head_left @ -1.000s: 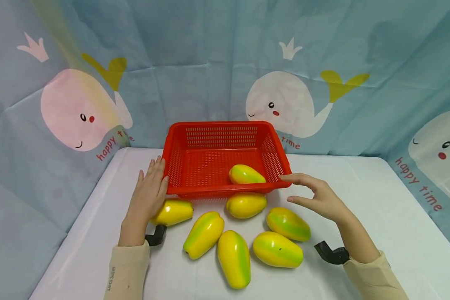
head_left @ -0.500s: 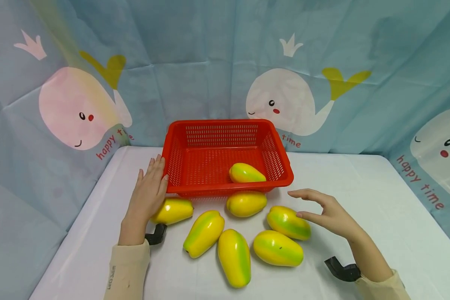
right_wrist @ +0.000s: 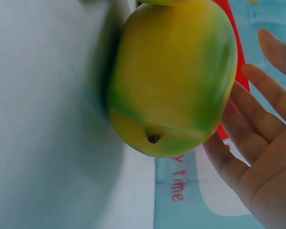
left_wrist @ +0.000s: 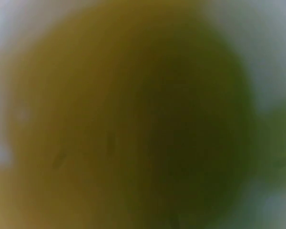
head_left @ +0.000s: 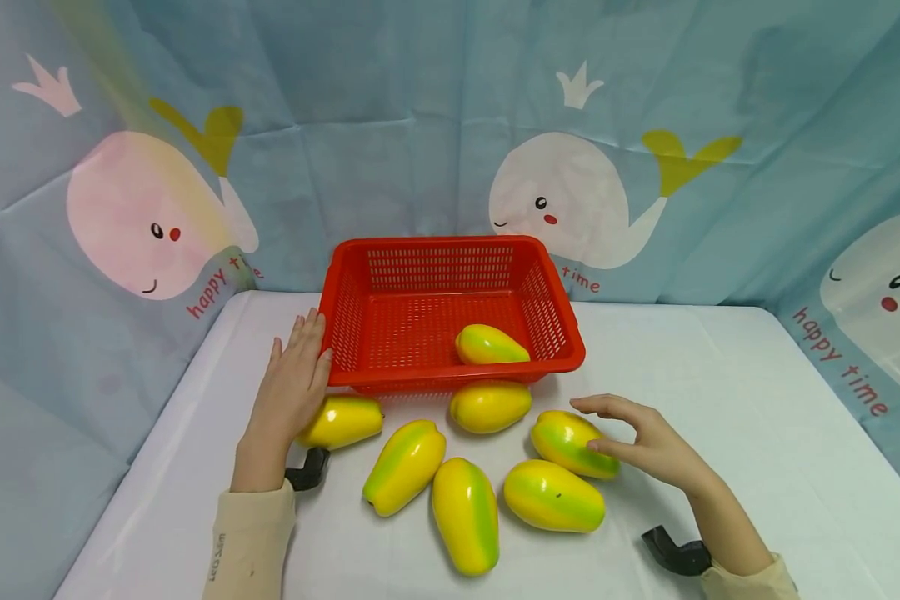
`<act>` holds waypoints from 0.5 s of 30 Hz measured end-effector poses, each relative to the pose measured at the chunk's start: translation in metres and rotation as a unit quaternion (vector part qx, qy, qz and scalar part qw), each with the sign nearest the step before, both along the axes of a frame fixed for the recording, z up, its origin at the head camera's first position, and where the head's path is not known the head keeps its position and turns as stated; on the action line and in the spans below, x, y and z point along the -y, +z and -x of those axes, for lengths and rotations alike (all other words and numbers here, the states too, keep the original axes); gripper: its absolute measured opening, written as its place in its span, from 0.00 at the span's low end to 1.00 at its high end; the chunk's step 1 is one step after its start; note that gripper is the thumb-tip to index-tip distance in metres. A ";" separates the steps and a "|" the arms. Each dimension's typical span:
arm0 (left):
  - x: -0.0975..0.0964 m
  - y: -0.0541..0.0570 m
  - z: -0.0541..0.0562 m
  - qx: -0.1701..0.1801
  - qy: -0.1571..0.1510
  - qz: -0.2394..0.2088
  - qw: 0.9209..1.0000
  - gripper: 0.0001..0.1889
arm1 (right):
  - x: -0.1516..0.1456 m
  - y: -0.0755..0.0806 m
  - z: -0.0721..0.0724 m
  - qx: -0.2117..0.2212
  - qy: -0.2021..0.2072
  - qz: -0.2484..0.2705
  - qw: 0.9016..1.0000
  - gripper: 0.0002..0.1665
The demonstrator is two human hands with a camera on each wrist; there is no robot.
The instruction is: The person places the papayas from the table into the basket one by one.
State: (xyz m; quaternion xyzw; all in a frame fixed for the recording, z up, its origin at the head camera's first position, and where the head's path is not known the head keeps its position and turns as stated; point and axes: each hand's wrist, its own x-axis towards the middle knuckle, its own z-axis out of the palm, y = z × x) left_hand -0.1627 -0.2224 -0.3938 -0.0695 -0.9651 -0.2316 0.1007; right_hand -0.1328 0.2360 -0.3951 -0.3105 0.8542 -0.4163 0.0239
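Red basket: stands toward the back of the surface, with one fruit inside at its front right.
Left hand: lies with straight fingers along the basket's left side, gripping nothing.
Right hand: fingers loosely spread at the rightmost papaya, not gripping it (whether a fingertip touches, I cannot tell).
Rightmost papaya: rests on the surface in front of the basket's right corner, close beside the nearer papaya.
Good grasp: probably fingers down the far side, thumb down the near side, closing round the thickest part before any lift; the glossy skin could slip, and the neighbour may crowd the thumb.
Right wrist view: shows the dark stem spot on the blunt end, which the head view does not.
Left wrist view: only a yellow-green blur; the head view alone shows those fingers.
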 end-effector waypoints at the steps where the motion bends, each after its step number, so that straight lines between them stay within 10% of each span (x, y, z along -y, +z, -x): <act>1: 0.000 0.000 0.000 0.001 0.001 -0.001 1.000 0.31 | 0.000 -0.001 0.000 0.003 0.002 0.001 1.000 0.26; 15: -0.001 0.000 0.000 0.002 0.000 0.000 1.000 0.31 | -0.001 -0.013 0.003 0.035 0.001 -0.009 0.999 0.29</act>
